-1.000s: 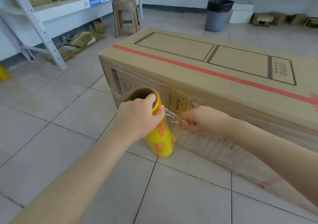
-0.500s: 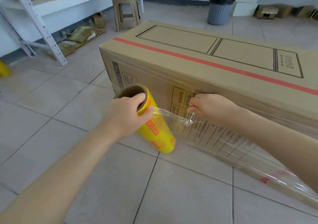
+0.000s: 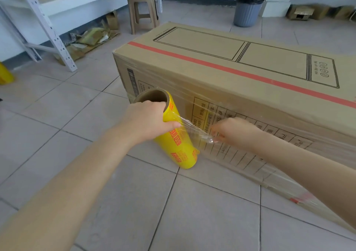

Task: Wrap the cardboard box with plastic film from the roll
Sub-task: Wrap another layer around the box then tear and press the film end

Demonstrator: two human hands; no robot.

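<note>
Your left hand has its grip clamped on the top of the yellow film roll, thumb hooked inside the core, roll tilted with its foot near the floor. Your right hand pinches the loose plastic film at 3 o'clock of the roll. The cardboard box lies long on the floor just beyond, its near face already filmed. You seem mid-pass; next, probably pull taut and carry the roll round the corner at 11 o'clock. Open tile lies there; a stool and shelf rack stand farther off.
</note>
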